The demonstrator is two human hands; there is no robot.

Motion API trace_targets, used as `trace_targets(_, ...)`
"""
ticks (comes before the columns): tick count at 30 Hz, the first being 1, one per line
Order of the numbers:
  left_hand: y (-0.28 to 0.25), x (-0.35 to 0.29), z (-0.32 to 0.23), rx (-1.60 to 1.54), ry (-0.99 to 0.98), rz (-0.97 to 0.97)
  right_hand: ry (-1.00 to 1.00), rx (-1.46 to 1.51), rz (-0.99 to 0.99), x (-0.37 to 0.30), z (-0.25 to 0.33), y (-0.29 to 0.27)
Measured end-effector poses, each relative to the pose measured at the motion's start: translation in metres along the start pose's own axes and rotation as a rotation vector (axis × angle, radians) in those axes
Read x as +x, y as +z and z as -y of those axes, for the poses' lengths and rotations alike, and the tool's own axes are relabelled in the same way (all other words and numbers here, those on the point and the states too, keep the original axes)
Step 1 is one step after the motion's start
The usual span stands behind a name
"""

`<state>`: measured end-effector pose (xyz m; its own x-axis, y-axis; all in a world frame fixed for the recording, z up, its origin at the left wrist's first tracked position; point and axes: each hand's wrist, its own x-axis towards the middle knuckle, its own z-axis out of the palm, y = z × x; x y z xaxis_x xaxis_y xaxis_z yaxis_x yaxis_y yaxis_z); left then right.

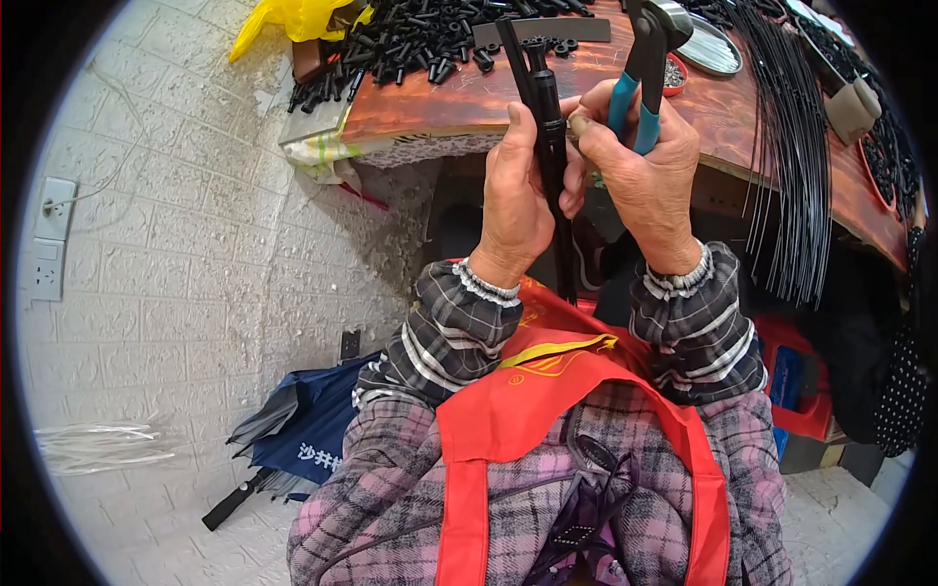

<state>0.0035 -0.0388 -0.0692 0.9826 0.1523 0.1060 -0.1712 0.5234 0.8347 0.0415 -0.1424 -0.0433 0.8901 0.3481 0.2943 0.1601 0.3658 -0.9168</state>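
Note:
My left hand (515,200) is wrapped round a long black shaft (553,137) with ringed collars, which looks like part of an umbrella frame. It stands nearly upright over the front of the table, and a second black piece leans beside its top. My right hand (653,186) holds pliers (646,129) with teal handles and dark jaws pointing up and away. The thumb and forefinger of that same hand pinch together right at the shaft's collar. Whatever sits between these fingertips is too small to make out.
Black plastic parts (420,39) are heaped at the table's back left beside a grey strip (576,30). Long black wires (793,156) overhang the edge at right. A round tray (711,49) holds pale rods. A blue umbrella (308,415) lies low at left.

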Motion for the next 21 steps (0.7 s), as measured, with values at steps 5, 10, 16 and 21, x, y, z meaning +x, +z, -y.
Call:
trace_targets(5, -0.0011, 0.0017, 0.0022, -0.020, 0.002, -0.001, 0.009, 0.065, -0.005, -0.0019, -0.0049, -0.0024)
trace_targets(10, 0.0012, -0.0005, -0.0006, -0.009, -0.006, -0.040, 0.022, 0.176, 0.011, -0.0049, -0.0036, -0.0023)
trace_targets(16, 0.0025, 0.0011, 0.0002, -0.015, -0.007, -0.026, 0.030, 0.225, 0.014, -0.0038, -0.0078, -0.0063)
trace_targets(21, 0.0043, 0.0006, -0.0004, 0.007, -0.002, -0.042, 0.003, 0.180, -0.021, -0.0023, -0.0055, -0.0071)
